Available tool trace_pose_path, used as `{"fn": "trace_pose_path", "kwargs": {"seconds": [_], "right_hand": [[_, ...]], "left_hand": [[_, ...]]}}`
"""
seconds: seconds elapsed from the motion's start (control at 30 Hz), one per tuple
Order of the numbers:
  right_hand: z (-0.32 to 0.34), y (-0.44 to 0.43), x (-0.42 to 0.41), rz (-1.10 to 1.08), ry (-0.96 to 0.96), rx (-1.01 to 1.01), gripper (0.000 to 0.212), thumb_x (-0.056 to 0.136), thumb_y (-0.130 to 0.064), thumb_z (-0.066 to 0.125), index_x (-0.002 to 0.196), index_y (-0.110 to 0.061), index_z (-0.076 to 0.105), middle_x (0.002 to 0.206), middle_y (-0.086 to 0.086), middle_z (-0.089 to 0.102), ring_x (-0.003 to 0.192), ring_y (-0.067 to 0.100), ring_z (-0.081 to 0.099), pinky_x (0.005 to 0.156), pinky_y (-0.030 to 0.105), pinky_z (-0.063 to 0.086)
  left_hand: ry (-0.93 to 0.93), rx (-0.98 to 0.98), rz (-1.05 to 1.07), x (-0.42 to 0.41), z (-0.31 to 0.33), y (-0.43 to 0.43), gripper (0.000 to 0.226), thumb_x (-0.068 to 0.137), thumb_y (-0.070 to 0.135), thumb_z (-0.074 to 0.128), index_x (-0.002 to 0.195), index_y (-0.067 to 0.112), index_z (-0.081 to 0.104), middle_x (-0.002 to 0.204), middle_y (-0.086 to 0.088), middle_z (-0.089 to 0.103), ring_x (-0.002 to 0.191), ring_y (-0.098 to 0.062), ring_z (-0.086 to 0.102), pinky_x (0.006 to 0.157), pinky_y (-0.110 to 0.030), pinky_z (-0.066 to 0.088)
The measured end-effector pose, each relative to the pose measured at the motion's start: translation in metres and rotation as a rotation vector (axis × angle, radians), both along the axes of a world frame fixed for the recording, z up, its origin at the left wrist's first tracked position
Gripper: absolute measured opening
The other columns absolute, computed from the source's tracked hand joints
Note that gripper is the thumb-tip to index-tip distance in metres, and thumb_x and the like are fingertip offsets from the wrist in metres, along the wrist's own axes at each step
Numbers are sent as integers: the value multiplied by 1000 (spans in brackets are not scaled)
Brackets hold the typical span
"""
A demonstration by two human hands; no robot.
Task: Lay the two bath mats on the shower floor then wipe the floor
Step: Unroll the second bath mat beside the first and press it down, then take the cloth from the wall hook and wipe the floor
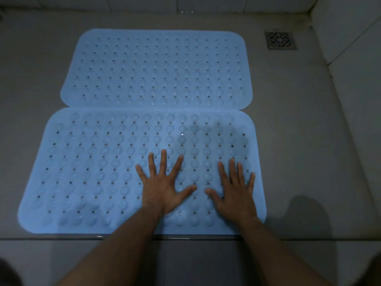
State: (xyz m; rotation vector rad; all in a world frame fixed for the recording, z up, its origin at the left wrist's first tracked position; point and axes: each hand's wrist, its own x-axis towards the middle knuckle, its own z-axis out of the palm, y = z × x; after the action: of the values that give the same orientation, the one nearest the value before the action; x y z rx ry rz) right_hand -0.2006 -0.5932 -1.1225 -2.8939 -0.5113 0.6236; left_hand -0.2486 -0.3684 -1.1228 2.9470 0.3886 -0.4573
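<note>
Two light blue perforated bath mats lie flat on the grey shower floor [299, 120], long edges touching. The far mat [156, 67] sits toward the back wall. The near mat [92, 166] reaches the front threshold. My left hand [162, 186] lies palm down with spread, straight fingers on the near mat's middle right. My right hand [237, 190] lies flat the same way near that mat's right edge. Neither hand holds anything. No cloth or wiper is in view.
A square metal drain grate [280, 40] sits in the floor's far right corner. Tiled walls run along the back and the right side [354, 48]. A raised threshold edge [61, 238] crosses the frame just below the near mat.
</note>
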Motion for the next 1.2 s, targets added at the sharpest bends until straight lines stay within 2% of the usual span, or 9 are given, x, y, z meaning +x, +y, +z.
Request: {"fn": "trace_pose_path", "kwargs": {"seconds": [0.1,0.2,0.3,0.4,0.6,0.73,0.97,1.2], "right_hand": [[4,3,2,-9,41,-12,84,91,-76,17,153,-35,-21,158,-2,-35,145,21,-32,116,61,-14],[16,12,10,-62,119,6,82,92,-74,18,156,-33,-12,161,0,-27,147,22,-27,115,61,-16],[44,24,24,-88,59,-8,77,96,-68,16,158,-27,-5,165,6,-16,150,24,-19,116,62,-12],[102,37,43,-79,12,0,73,99,-62,17,158,-25,-5,165,6,-15,151,24,-17,117,62,-7],[274,53,81,-88,-6,57,67,103,-52,24,158,-24,-2,165,6,-10,152,25,-7,117,60,-2],[394,50,85,-73,0,72,61,105,-41,25,158,-25,-3,165,6,-10,152,27,-5,118,62,1],[616,30,94,-97,33,44,64,104,-45,27,157,-27,-4,165,6,-13,152,27,-3,118,63,3],[838,7,148,-151,-60,170,68,101,-48,35,157,-27,2,166,7,-3,151,28,9,115,63,19]], "left_hand": [[-1,-25,11,0,4,1,96,72,97,13,151,50,-12,163,-2,-23,147,-38,-25,109,-72,-10],[53,-43,9,6,14,5,92,73,95,8,152,51,-8,165,-3,-16,149,-39,-18,111,-72,-7],[79,-36,-33,17,40,15,86,78,90,5,153,49,-6,167,-2,-5,151,-37,-8,113,-71,-5],[6,-32,-72,30,95,28,80,85,85,10,154,47,-4,167,-3,0,151,-35,-9,114,-69,-6],[-85,-66,-77,71,262,45,69,94,74,10,152,47,-14,166,-4,-11,150,-34,-16,116,-65,-6],[-118,-120,-83,77,385,41,64,98,67,12,151,46,-19,166,-6,-11,151,-32,-15,119,-61,-5],[-124,-106,-102,74,609,31,63,99,64,13,150,47,-20,165,-7,-15,151,-32,-14,119,-61,-2],[-212,-24,-139,127,835,14,75,94,70,25,151,46,-19,165,-9,-15,152,-32,-10,118,-62,3]]}}
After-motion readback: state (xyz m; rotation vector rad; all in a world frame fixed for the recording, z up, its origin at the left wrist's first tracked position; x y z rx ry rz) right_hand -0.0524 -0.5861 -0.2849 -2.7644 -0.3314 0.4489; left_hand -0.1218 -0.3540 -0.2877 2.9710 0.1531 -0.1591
